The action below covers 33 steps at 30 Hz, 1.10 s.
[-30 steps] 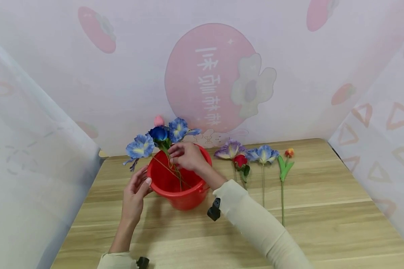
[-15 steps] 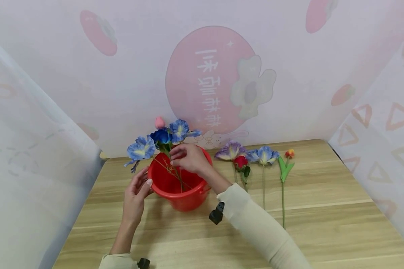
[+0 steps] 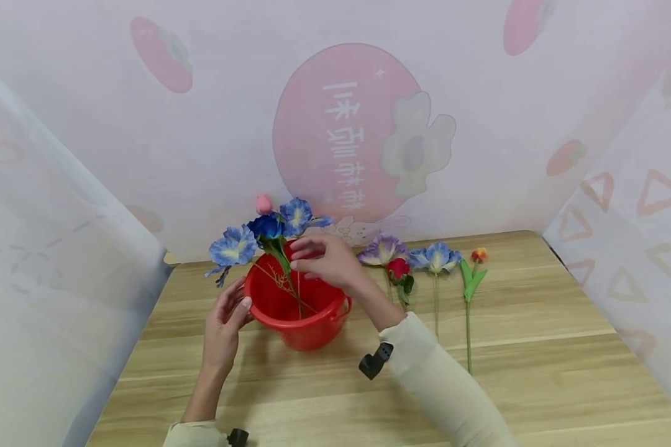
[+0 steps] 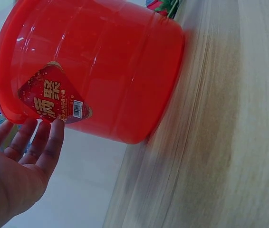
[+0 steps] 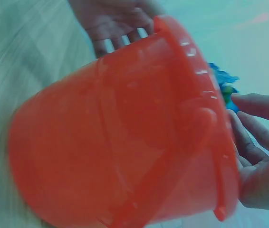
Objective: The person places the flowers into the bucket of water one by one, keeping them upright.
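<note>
A red bucket [image 3: 313,335] stands on the table, tilted in the wrist views because of the camera angle. My left hand [image 3: 223,320] holds its left rim, thumb at the edge and fingers along the outer wall, beside a sticker [image 4: 53,95]. Over the right part of the opening is my right hand [image 3: 330,264], fingers loosely bent and holding nothing, just right of the leaves of a blue rose [image 3: 266,227]. That rose leans in the bucket with two blue irises, one at left [image 3: 233,246] and one behind [image 3: 296,215], and a pink tulip [image 3: 263,203].
Right of the bucket, a purple iris [image 3: 384,249], a red rose [image 3: 398,269], another blue iris [image 3: 437,257] and an orange tulip [image 3: 479,254] lie on the wooden table [image 3: 542,347]. A printed backdrop [image 3: 223,136] rises behind the table's far edge.
My right hand has let go of the blue rose's stem and moved slightly right, its fingers loosening. The left hand stays at the bucket's rim.
</note>
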{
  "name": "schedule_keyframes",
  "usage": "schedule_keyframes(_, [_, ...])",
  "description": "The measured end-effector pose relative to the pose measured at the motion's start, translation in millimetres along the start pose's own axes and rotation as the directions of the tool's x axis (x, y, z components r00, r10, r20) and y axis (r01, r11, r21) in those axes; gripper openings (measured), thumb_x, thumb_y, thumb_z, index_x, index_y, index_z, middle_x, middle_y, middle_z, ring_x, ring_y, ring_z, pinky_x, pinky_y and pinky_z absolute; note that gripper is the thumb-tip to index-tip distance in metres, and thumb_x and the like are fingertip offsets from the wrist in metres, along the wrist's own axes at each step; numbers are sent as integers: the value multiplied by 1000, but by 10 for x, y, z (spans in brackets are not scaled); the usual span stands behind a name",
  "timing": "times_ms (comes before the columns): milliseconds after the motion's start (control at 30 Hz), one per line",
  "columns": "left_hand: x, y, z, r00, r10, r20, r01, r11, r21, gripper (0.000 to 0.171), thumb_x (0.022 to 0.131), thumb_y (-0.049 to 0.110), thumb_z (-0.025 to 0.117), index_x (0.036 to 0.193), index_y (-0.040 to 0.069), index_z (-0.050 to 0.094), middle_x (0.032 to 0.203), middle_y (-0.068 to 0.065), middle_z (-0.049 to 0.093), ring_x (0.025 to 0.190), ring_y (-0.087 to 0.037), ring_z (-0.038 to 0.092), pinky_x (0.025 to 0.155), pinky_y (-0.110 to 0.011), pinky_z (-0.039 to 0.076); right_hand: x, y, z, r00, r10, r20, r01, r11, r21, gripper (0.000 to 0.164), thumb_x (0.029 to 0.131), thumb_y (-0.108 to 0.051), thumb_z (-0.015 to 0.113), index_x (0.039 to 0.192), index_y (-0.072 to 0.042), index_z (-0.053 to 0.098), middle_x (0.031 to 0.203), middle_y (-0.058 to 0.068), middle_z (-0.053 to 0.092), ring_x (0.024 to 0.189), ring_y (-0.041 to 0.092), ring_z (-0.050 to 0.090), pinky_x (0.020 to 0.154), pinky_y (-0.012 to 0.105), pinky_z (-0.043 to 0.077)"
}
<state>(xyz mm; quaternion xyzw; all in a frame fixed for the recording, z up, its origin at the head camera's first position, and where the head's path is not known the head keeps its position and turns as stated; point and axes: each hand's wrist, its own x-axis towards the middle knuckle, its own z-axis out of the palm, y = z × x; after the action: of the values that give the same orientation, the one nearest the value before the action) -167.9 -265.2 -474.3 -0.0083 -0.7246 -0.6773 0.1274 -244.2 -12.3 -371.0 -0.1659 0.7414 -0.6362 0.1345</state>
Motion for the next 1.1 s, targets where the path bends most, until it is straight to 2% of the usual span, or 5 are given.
schedule_keyframes(233, [-13,-20,-6,1000,13,4,-13,1000,-8,48,111,16,58,158,7,51,137,4,67,116,-9,71,87,-21,65,-196,19,-329,999,-18,-41,21,997,72,37,100,-12,77,136,-8,71,129,19,74,115,33,74,97,50,65])
schedule_keyframes(367, [-11,-24,-7,1000,16,9,-16,1000,-10,48,111,16,58,158,6,50,138,2,67,117,-9,71,87,-21,65,-326,90,-551,993,-24,-113,34,995,88,42,99,-14,78,140,-9,69,133,19,72,118,37,73,94,46,67])
schedule_keyframes(533, [-8,-15,-13,1000,18,7,-18,1000,-9,49,111,16,58,159,6,50,139,-1,66,117,-9,71,87,-21,65,-478,183,-822,976,-13,-216,48,986,160,44,99,-9,77,141,-4,66,133,20,70,111,24,76,94,41,66])
schedule_keyframes(767, [-7,-11,-18,1000,15,5,-15,1000,0,49,111,17,58,159,7,50,139,-1,66,117,-9,71,87,-21,65,-677,317,-1150,952,1,-306,52,985,163,45,101,-11,75,143,0,63,125,9,72,104,13,75,90,30,67])
schedule_keyframes(1100, [-4,-20,-13,1000,15,8,-15,1000,-1,49,111,17,58,159,7,50,139,1,66,118,-9,71,87,-21,64,-884,538,-1454,940,37,-339,39,976,214,47,102,-12,75,144,1,59,117,-3,71,102,8,75,92,28,66])
